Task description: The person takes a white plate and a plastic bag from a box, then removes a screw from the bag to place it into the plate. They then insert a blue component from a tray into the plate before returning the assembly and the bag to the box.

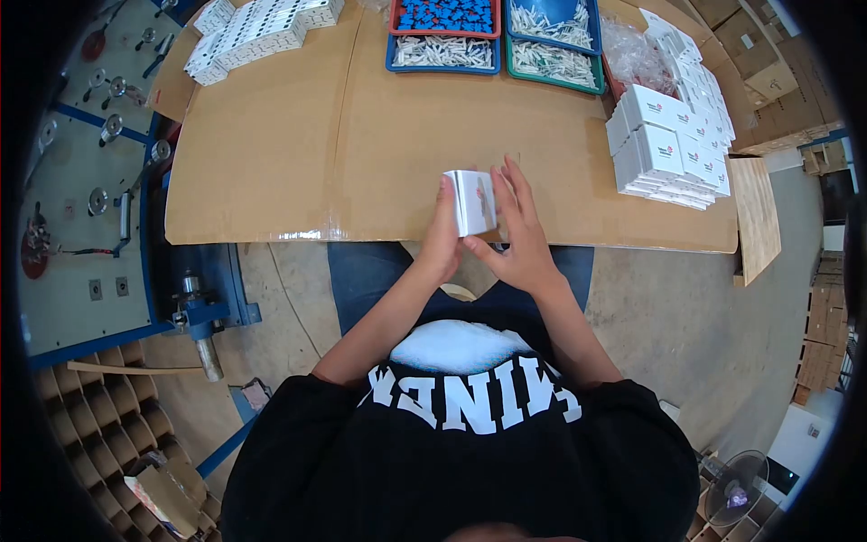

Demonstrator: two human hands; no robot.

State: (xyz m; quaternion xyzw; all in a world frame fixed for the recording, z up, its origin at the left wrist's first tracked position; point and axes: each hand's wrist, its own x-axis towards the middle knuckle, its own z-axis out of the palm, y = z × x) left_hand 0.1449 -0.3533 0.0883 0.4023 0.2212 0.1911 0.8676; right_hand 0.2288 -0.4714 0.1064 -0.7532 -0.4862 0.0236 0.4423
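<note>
A small white cardboard box (475, 204) with a faint print on its face is held upright between my two hands, above the near edge of the cardboard-covered table. My left hand (439, 237) is closed against its left side, the thumb up along that edge. My right hand (521, 237) presses on the right side with fingers stretched upward and the thumb near the bottom corner. The box's underside and what is inside it are hidden.
White boxes (664, 149) with red logos are stacked at right. More white boxes (257, 38) stand at far left. Trays of blue parts (447, 16) and white pieces (442, 54) sit at the back, beside plastic bags (632, 56). A machine panel (81, 208) is on the left.
</note>
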